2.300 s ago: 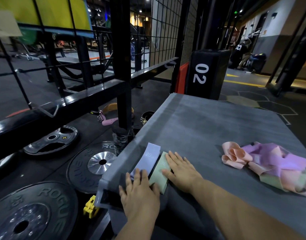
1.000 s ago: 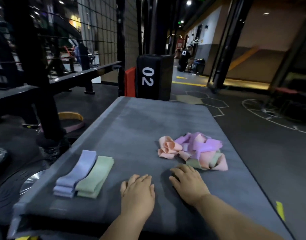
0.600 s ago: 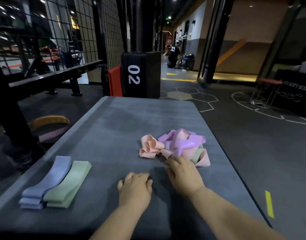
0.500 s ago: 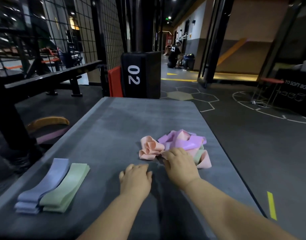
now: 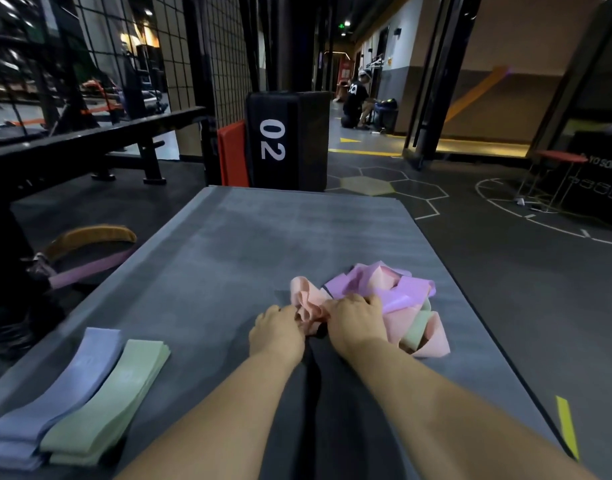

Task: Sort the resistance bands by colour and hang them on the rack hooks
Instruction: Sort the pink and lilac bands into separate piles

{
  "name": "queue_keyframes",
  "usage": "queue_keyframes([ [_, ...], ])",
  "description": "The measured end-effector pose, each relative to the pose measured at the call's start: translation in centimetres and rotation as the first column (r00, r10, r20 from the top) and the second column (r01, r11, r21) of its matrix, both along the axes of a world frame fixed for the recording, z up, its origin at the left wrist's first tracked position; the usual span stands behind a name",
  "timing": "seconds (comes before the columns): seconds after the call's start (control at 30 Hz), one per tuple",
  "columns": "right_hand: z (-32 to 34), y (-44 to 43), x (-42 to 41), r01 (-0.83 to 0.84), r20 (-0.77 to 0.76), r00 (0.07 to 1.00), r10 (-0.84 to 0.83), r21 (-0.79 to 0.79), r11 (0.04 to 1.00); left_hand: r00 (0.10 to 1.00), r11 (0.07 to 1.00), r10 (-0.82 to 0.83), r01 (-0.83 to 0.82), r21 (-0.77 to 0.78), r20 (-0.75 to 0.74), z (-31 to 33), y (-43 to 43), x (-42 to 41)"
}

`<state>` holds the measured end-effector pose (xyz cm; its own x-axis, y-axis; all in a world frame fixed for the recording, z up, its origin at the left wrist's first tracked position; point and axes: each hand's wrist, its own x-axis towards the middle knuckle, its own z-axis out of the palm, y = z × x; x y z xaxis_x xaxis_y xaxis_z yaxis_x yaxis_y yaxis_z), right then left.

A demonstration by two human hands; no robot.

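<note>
Pink band (image 5: 306,301), left edge of tangled pile (image 5: 405,299) on grey mat (image 5: 263,244): left hand (image 5: 276,334) and right hand (image 5: 356,322) both pinch it, fingers curled. Lilac stack (image 5: 55,393) and green stack (image 5: 107,400) lie near-left; black block (image 5: 287,140) beyond.

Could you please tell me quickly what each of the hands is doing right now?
Left hand: closed, pinching the peach band.
Right hand: fingers curled on the band pile; whether it grips anything cannot be told.

Only the arms show: left hand (image 5: 276,336) and right hand (image 5: 356,320) bare, both forearms bare down to near edge of view.
</note>
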<state>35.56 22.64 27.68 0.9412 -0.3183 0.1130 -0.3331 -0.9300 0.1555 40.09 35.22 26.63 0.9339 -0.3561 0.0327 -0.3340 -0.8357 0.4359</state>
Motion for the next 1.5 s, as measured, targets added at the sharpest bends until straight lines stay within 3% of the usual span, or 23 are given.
queue_keyframes([
  [0.1, -0.1, 0.3, -0.6, -0.018, 0.046, 0.999, 0.018, 0.002, 1.000, 1.000, 0.998, -0.010, 0.011, -0.062, 0.014, -0.2, 0.5, -0.5],
  [0.27, 0.8, 1.0, -3.1, -0.152, 0.295, 0.946, 0.133, 0.043, 0.987, 0.997, 0.970, -0.037, 0.051, -0.240, 0.064, 0.5, 2.9, -2.2],
  [0.37, 1.7, 1.1, -5.6, -0.219, 0.368, 0.914, 0.170, 0.094, 0.971, 0.997, 0.954, -0.072, 0.062, -0.294, -0.025, 1.8, 5.5, -3.8],
  [0.53, 3.8, 2.0, -10.0, -0.247, 0.333, 0.932, 0.142, 0.298, 0.922, 0.991, 0.966, -0.097, 0.071, -0.247, -0.095, 3.7, 9.3, -6.9],
  [0.67, 4.7, 2.4, -14.5, -0.145, 0.276, 0.961, -0.028, 0.584, 0.799, 0.988, 0.972, -0.053, 0.018, -0.232, -0.144, 4.5, 11.6, -10.4],
  [0.87, 4.1, 0.9, -19.1, 0.041, 0.200, 0.948, -0.249, 0.697, 0.716, 0.976, 0.961, -0.019, -0.042, -0.273, -0.218, 4.1, 12.9, -14.0],
  [1.23, 3.4, -1.2, -22.6, 0.022, 0.214, 0.879, -0.427, 0.875, 0.484, 0.951, 0.875, -0.036, -0.119, -0.469, -0.308, 5.0, 13.1, -13.2],
  [1.37, 4.2, -2.5, -22.7, 0.000, 0.243, 0.869, -0.431, 0.871, 0.491, 0.935, 0.834, -0.090, -0.117, -0.540, -0.342, 4.1, 13.2, -12.6],
  [1.5, 3.6, -3.1, -22.4, 0.066, 0.215, 0.894, -0.394, 0.805, 0.589, 0.937, 0.866, -0.118, -0.065, -0.495, -0.330, 2.8, 12.6, -12.3],
])
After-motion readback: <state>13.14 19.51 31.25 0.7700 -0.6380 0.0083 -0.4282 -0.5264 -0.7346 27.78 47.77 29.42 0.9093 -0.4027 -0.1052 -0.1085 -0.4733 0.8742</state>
